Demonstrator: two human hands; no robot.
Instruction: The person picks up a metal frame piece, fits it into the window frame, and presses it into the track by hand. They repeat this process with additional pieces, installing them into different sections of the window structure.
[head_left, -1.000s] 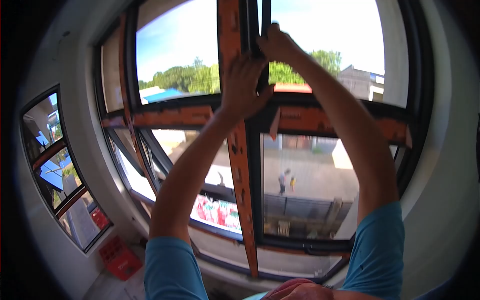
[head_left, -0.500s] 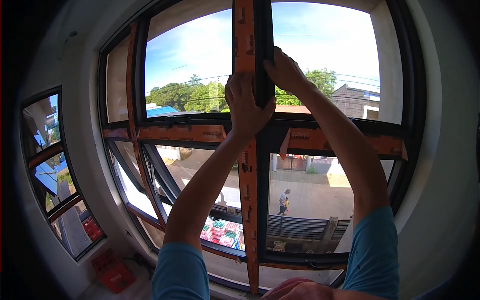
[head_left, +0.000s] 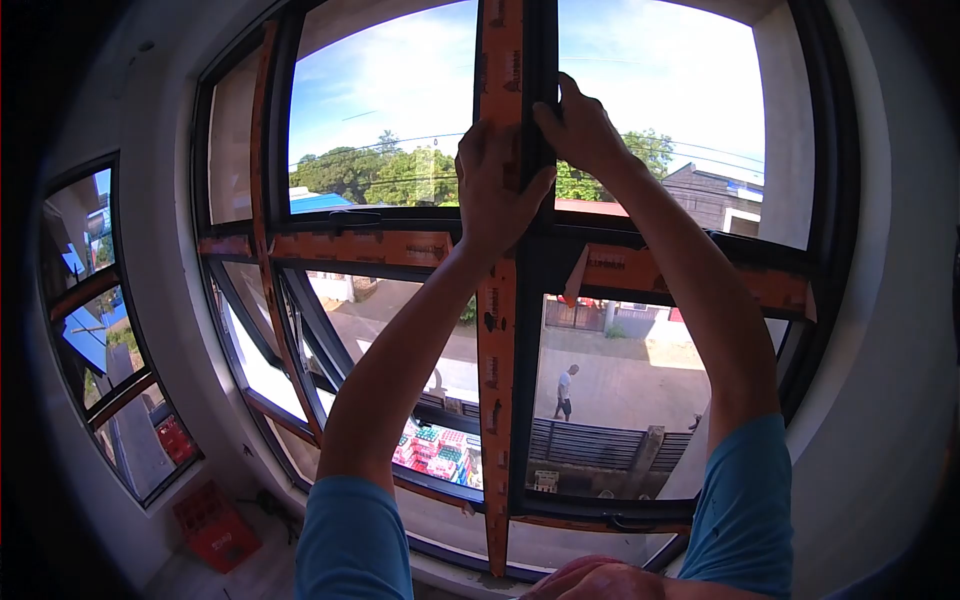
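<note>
My left hand (head_left: 496,195) is wrapped over the central upright window bar, which carries orange protective tape (head_left: 501,70). Its thumb reaches right across the black frame (head_left: 541,60), and its fingers lie along the tape's left side. A little higher, my right hand (head_left: 585,128) has its fingers bent against the right edge of the same black frame, beside the upper right pane. The fingertips and anything beneath them are partly hidden. Below both hands, a loose flap of tape (head_left: 576,272) hangs from the horizontal bar.
Lower left panes are tilted open. A narrow side window (head_left: 105,330) is at the left, with a red crate (head_left: 218,530) on the floor below it. Outside, a person (head_left: 566,391) is on the road, and stacked crates (head_left: 438,453) stand below.
The view has shifted slightly. Both hands remain at the central bar, with my right hand a little higher in view. The person outside has moved slightly left.
</note>
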